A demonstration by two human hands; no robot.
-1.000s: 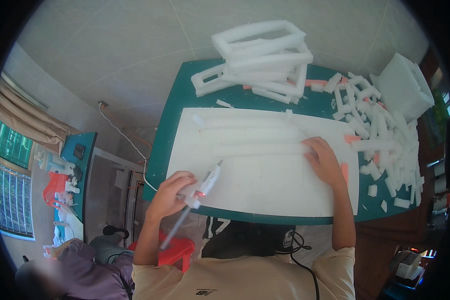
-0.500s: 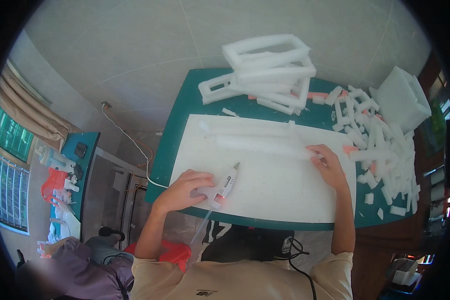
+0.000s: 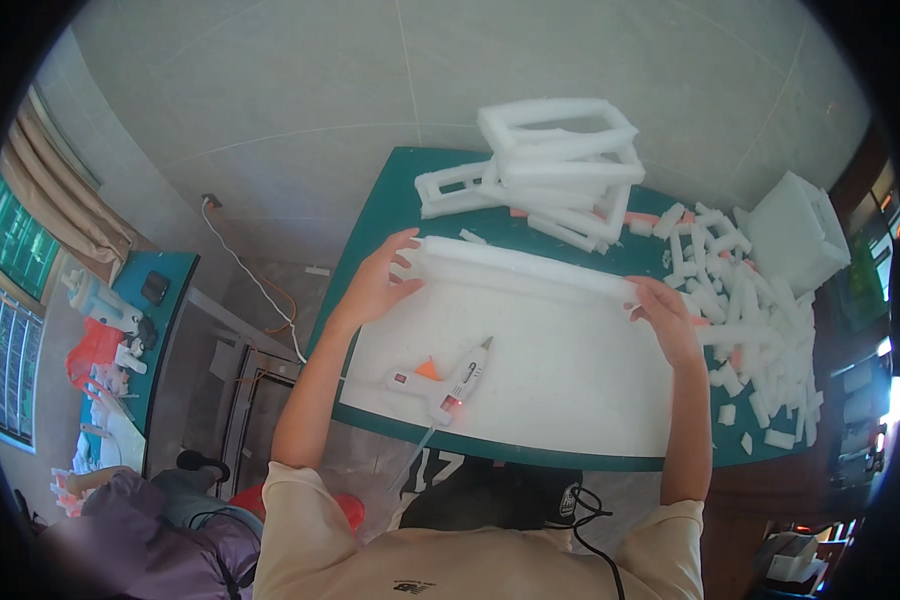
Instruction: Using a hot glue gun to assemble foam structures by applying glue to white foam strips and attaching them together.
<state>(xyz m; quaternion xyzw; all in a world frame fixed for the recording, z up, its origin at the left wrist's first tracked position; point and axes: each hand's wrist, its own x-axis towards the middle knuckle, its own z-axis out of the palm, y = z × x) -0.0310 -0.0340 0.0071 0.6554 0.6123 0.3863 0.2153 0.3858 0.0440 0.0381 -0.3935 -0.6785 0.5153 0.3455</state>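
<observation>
A long white foam bar (image 3: pixel 525 262) lies across the white board (image 3: pixel 530 390), slanting slightly down to the right. At its left end is my left hand (image 3: pixel 378 280), its fingers spread and the thumb apart, fingertips at or very near the foam. My right hand (image 3: pixel 667 312) pinches the bar's right end between thumb and fingers. Nearer me, a white hot glue gun (image 3: pixel 460 385) with an orange trigger rests on the board, untouched. A clear glue stick (image 3: pixel 413 458) pokes from its back over the table edge.
White foam frames (image 3: pixel 565 150) are stacked at the back of the green table (image 3: pixel 395 185). Several foam offcuts (image 3: pixel 750 300) pile up on the right, beside a white foam block (image 3: pixel 798 235). A white cord (image 3: pixel 260 285) runs to the wall socket. Another person (image 3: pixel 150 530) sits at lower left.
My left hand has left the glue gun's handle and moved up to the foam bar's left end. My right hand stays at the right end. The whole view has shifted slightly.
</observation>
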